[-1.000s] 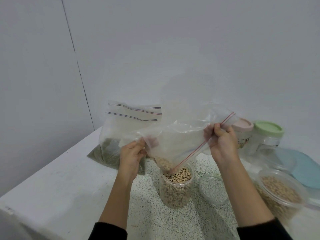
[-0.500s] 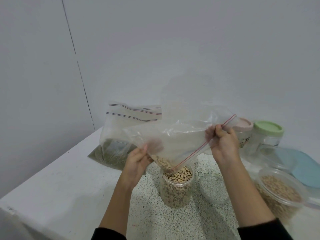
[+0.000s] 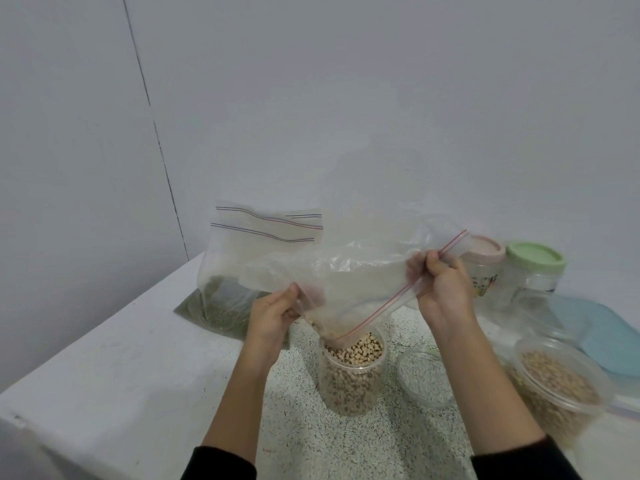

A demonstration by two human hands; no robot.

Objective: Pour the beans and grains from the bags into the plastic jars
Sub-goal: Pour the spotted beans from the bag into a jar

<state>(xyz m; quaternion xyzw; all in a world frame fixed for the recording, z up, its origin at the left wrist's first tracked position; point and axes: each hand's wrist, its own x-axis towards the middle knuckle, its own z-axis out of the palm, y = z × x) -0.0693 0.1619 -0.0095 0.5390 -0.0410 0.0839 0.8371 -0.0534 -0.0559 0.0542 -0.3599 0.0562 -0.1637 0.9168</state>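
Observation:
A clear zip bag (image 3: 349,282) with a red seal strip hangs tilted above an open plastic jar (image 3: 351,375) nearly full of black-eyed beans. The bag's lowest corner dips into the jar's mouth, and a few beans sit in that corner. My left hand (image 3: 272,318) pinches the bag's left side. At the red strip, the bag's upper right edge is gripped by my right hand (image 3: 440,289). Behind at the left, a second zip bag (image 3: 228,271) holding green grains leans on the wall.
A loose clear lid (image 3: 424,375) lies right of the jar. A wider tub of beans (image 3: 557,382) stands at the right, with light blue lids (image 3: 588,327) behind it. A pink-lidded jar (image 3: 485,268) and a green-lidded jar (image 3: 535,271) stand by the wall. The table's left edge is close.
My left hand has dropped lower and shifted right along the bag, and the bag sags more toward the jar. Fewer beans are left in the bag's corner.

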